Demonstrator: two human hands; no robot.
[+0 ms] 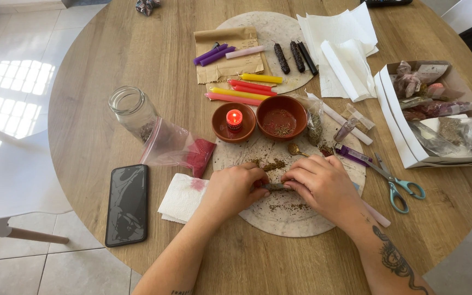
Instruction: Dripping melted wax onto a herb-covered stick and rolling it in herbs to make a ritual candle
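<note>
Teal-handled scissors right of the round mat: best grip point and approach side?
Grip the scissors at the teal loop handles, coming from the lower right, probably from above. They lie flat on the table and look closed, with blades pointing up-left toward the purple tube, so the handle end is the clearer side.

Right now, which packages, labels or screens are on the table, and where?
Phone: left of the hands, flat, black rectangle, screen dark.
Zip bag: beside the glass jar, clear, red powder inside.
Cardboard box: right edge, white, open, holding clear packets.
Brown paper bag: far centre, flat, under purple candles.
</note>
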